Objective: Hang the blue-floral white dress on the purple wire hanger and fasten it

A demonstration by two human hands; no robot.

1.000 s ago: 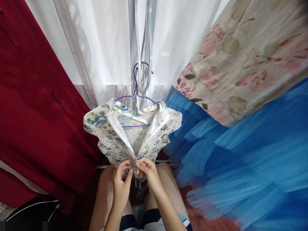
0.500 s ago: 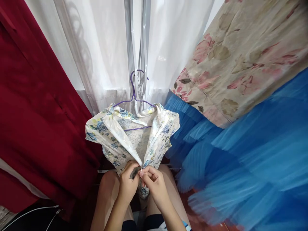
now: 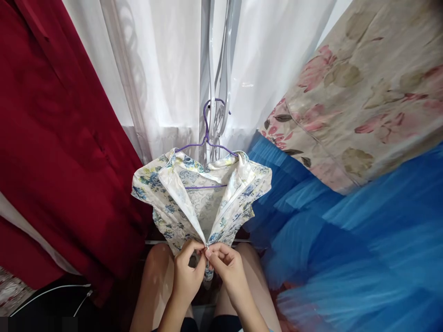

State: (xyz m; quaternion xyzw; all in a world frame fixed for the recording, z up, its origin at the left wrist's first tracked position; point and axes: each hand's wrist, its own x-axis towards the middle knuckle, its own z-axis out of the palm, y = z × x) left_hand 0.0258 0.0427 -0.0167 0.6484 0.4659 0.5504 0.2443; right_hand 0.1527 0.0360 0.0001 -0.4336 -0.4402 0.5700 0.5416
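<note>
A short-sleeved floral garment [image 3: 166,207], cream with blue and yellow-green flowers, hangs from a purple hanger [image 3: 206,140]. Its front is spread in a deep V that narrows down to my fingertips. My left hand [image 3: 190,269] pinches the front edge at the bottom of the V. My right hand [image 3: 224,263] is closed at the same spot, thumb and forefinger pressed on a tiny fastening, perhaps a zip pull, which is too small to make out. The fingertips of both hands almost touch. Below them the lower part of the garment hangs between my knees, partly hidden.
White curtains [image 3: 166,69] and pale hanging straps [image 3: 212,55] are behind the hanger. Red cloth [image 3: 79,161] hangs on the left. To the right are a beige flowered cloth [image 3: 374,92] and blue tulle [image 3: 346,249]. A black rounded object with white edging [image 3: 51,304] lies lower left.
The view has shifted, so the garment and hanger appear a little further right. Both hands stay pinched at the bottom of the V and sit slightly lower in view.
</note>
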